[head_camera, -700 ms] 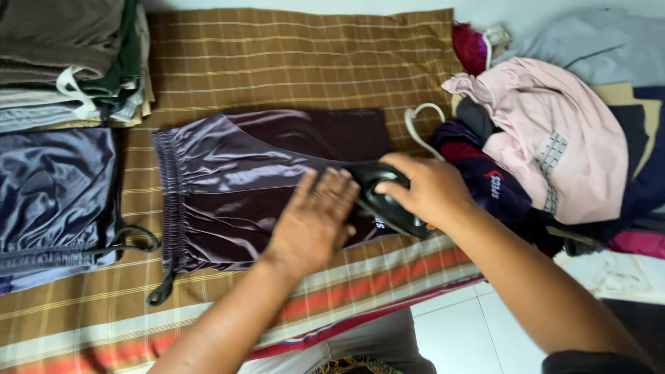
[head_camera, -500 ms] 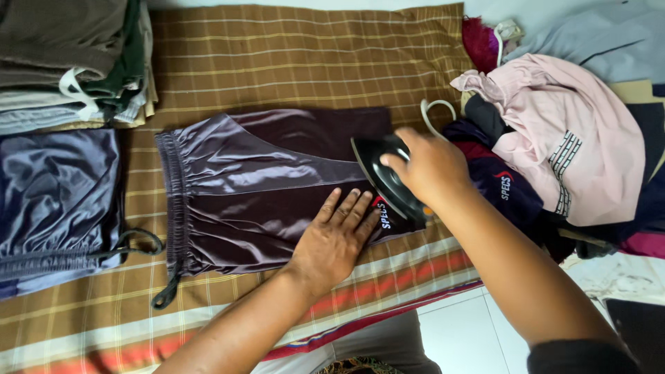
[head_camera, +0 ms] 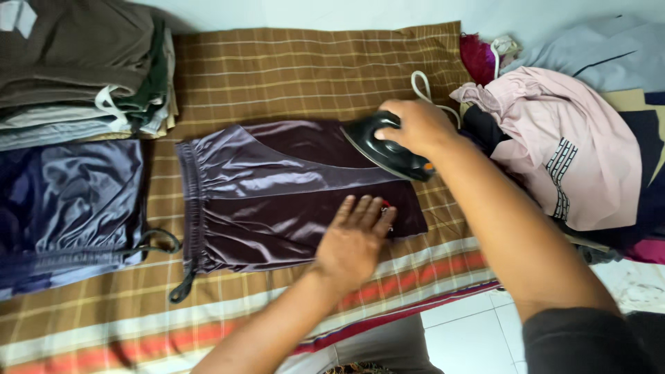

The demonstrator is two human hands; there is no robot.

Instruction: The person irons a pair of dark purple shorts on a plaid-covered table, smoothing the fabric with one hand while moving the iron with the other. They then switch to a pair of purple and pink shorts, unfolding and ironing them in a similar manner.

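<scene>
even soft daylight, sheen on satin shorts [head_camera: 277, 201], mostly sharp, faint shadows

At the upper left of the frame you have a stack of folded clothes in brown, green and pale grey [head_camera: 83, 69]. Below it lies a folded shiny navy satin garment [head_camera: 69, 208]. At the right, a loose heap holds a crumpled pink shirt [head_camera: 575, 159].

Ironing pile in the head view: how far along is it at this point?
Done: a folded stack and shiny blue shorts lie at the left. In hand: the right hand grips the iron on the maroon shorts, while the left hand lies flat on the lower leg. Left: the crumpled heap at the right, pink garment on top.
</scene>
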